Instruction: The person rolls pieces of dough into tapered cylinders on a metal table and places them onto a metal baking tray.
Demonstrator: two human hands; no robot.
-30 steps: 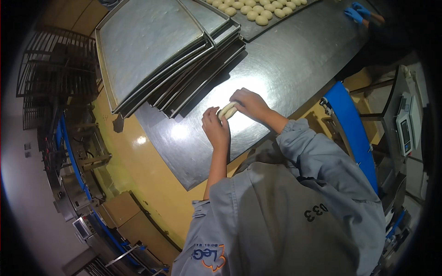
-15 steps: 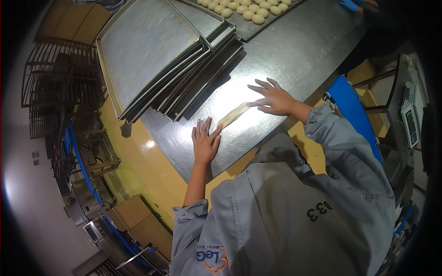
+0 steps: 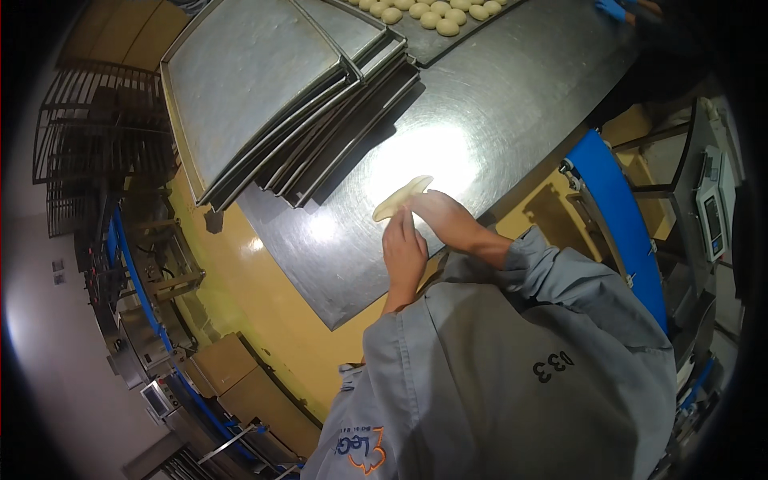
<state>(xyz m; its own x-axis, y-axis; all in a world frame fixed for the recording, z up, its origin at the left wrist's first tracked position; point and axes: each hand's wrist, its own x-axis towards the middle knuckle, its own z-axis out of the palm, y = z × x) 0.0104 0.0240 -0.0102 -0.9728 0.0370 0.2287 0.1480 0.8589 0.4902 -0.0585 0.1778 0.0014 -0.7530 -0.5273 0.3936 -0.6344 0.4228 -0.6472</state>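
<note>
Both hands held close together in front of torso, fingertips nearly met. Left hand (image 3: 405, 254) pointed away from body, fingers extended and drawn together, back of hand turned up; left wrist (image 3: 400, 298) kept roughly straight. Right hand (image 3: 448, 218) angled inward toward left one, back turned up, fingers (blurred, partly hidden) not clearly shown. Right forearm (image 3: 491, 248) slanted in from lower right, bared only below grey sleeve (image 3: 556, 276).
</note>
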